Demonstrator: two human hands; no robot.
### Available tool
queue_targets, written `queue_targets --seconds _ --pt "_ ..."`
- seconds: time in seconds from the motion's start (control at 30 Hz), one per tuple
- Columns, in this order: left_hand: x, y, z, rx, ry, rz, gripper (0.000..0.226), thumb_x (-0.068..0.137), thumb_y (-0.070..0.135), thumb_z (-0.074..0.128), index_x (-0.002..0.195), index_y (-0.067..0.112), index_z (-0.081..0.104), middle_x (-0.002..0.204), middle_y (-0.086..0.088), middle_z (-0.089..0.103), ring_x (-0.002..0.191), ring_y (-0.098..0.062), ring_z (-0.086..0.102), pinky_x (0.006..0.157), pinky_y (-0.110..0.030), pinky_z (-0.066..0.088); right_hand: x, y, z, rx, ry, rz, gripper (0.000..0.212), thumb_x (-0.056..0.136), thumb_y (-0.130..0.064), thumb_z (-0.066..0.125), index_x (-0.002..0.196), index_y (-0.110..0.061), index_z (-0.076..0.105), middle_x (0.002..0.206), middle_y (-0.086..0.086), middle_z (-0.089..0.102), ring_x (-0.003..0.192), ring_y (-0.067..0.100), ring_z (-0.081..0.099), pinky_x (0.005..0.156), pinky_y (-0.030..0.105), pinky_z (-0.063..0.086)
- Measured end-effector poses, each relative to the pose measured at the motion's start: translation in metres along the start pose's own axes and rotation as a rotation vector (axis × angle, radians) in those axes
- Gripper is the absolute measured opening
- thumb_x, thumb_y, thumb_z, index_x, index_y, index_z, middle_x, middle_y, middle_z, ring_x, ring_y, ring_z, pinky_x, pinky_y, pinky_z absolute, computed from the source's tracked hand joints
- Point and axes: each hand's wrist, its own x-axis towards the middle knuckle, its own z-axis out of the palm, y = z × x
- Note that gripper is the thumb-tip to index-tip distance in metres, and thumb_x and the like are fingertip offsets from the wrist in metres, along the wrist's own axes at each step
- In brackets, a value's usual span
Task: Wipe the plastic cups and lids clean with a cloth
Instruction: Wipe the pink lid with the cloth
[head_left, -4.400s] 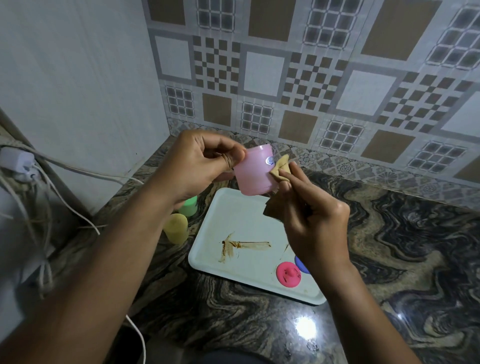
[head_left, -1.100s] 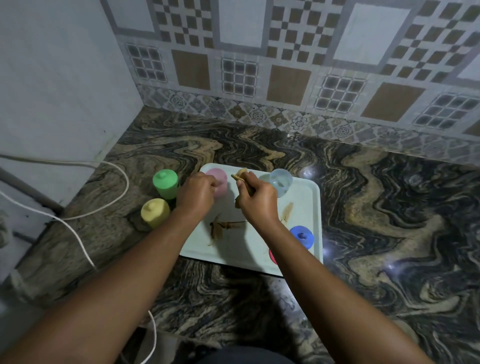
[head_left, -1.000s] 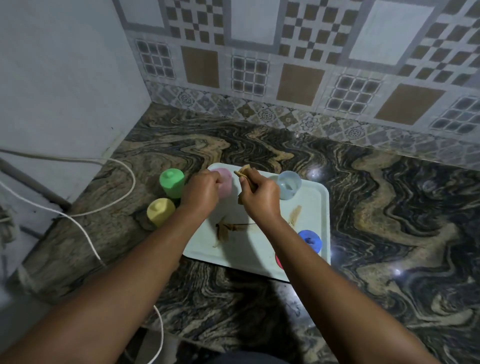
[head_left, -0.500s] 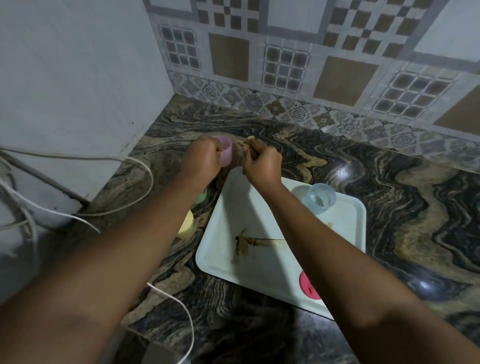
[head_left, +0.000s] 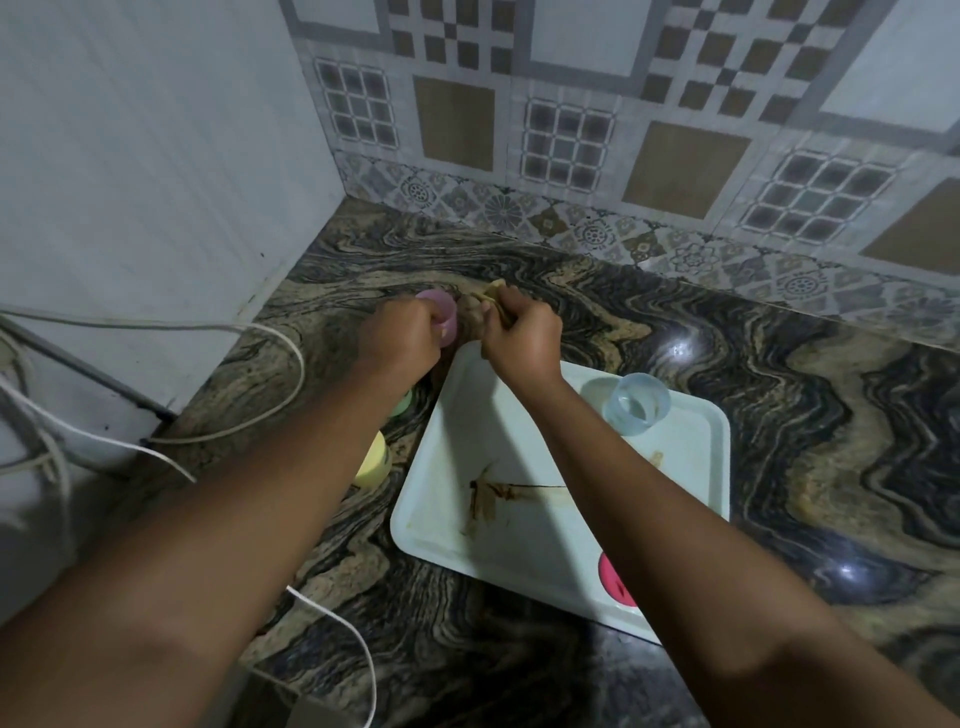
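My left hand (head_left: 402, 335) grips a pink plastic cup (head_left: 441, 312) above the counter, just beyond the far left corner of the white tray (head_left: 696, 467). Right beside it, my right hand (head_left: 522, 332) pinches a crumpled tan cloth (head_left: 488, 301) close to the cup's side. A pale blue cup (head_left: 636, 402) stands upright on the tray's far end. A pink lid (head_left: 615, 579) lies on the tray's near edge, partly hidden by my right forearm. A yellow cup (head_left: 373, 462) and a green cup (head_left: 402, 404) sit left of the tray, mostly hidden under my left forearm.
Brown smears mark the tray's middle (head_left: 493, 499). White cables (head_left: 249, 332) loop over the marbled counter (head_left: 805, 364) at the left, by the grey side wall. A tiled wall closes the back.
Both hands lifted the pink cup and cloth from over the tray to beyond its far left corner. The camera view shifted, and my arm now hides the blue lid.
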Motion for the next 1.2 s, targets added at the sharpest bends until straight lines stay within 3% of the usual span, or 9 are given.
queue_targets --seconds 0.2,0.37,0.43,0.6,0.7,0.87,1.03,1.1,1.2 --pt "-0.017 0.014 -0.025 -0.125 0.080 0.035 0.018 0.090 0.029 0.063 0.103 0.026 0.074 0.103 -0.006 0.072 0.096 -0.030 0.068 0.077 -0.040 0.057 -0.029 -0.004 -0.029 0.005 0.000 0.021 0.023 0.095 -0.026 0.059 0.103 -0.010 0.074 0.093 0.013 0.075 0.084 0.032 0.073 0.077 0.045 0.060" --pt "-0.051 0.048 -0.038 -0.205 0.152 0.185 0.034 0.089 0.033 0.069 0.121 0.022 0.069 0.112 -0.007 0.067 0.103 -0.028 0.064 0.082 -0.032 0.049 -0.071 -0.003 -0.077 0.064 0.062 0.061 0.032 0.093 -0.043 0.053 0.100 -0.016 0.069 0.074 0.006 0.073 0.071 0.029 0.073 0.071 0.048 0.060" --pt "-0.074 0.067 -0.034 -0.249 0.092 0.255 0.041 0.088 0.038 0.070 0.126 0.023 0.066 0.120 -0.005 0.067 0.111 -0.025 0.062 0.092 -0.036 0.049 -0.096 -0.002 -0.100 0.087 0.084 0.077 0.025 0.096 -0.039 0.055 0.101 -0.018 0.067 0.072 -0.001 0.072 0.072 0.025 0.074 0.073 0.047 0.060" --pt "-0.149 0.112 0.000 -0.328 -0.135 0.350 0.040 0.086 0.037 0.070 0.124 0.025 0.065 0.122 0.000 0.066 0.106 -0.023 0.064 0.087 -0.041 0.054 -0.170 0.012 -0.150 0.106 0.114 0.149 0.013 0.100 -0.027 0.060 0.107 -0.024 0.072 0.064 0.001 0.070 0.065 0.022 0.075 0.071 0.044 0.061" --pt "-0.184 0.125 0.030 -0.273 -0.260 0.443 0.038 0.087 0.034 0.067 0.124 0.026 0.065 0.118 0.000 0.066 0.109 -0.025 0.063 0.086 -0.042 0.054 -0.213 0.030 -0.171 0.063 0.132 0.199 0.011 0.100 -0.022 0.063 0.100 -0.024 0.074 0.062 -0.010 0.068 0.062 0.004 0.068 0.065 0.030 0.057" --pt "-0.212 0.135 0.061 -0.209 -0.338 0.545 0.030 0.091 0.033 0.065 0.120 0.028 0.064 0.113 0.000 0.066 0.109 -0.025 0.059 0.084 -0.041 0.053 -0.259 0.057 -0.186 0.038 0.180 0.289 0.012 0.097 -0.016 0.068 0.103 -0.020 0.077 0.076 -0.028 0.070 0.072 -0.009 0.064 0.066 0.017 0.049" --pt "-0.211 0.140 0.076 -0.162 -0.356 0.578 0.023 0.094 0.033 0.060 0.114 0.034 0.068 0.111 0.005 0.064 0.107 -0.022 0.054 0.079 -0.034 0.051 -0.271 0.065 -0.191 0.051 0.218 0.321 0.014 0.096 -0.009 0.069 0.105 -0.017 0.075 0.096 -0.033 0.070 0.090 0.005 0.072 0.070 0.009 0.047" --pt "-0.210 0.143 0.078 -0.166 -0.340 0.581 0.021 0.094 0.032 0.059 0.113 0.032 0.069 0.111 0.003 0.064 0.107 -0.024 0.054 0.082 -0.038 0.052 -0.272 0.069 -0.191 0.038 0.212 0.319 0.012 0.096 -0.010 0.069 0.105 -0.012 0.076 0.092 -0.035 0.071 0.086 0.006 0.071 0.071 0.013 0.049" --pt "-0.207 0.147 0.080 -0.167 -0.332 0.573 0.020 0.093 0.031 0.062 0.111 0.026 0.068 0.114 0.000 0.064 0.109 -0.027 0.053 0.087 -0.044 0.051 -0.273 0.073 -0.191 0.039 0.220 0.316 0.013 0.095 -0.011 0.071 0.106 -0.004 0.071 0.113 -0.021 0.065 0.105 0.018 0.067 0.081 0.026 0.053"
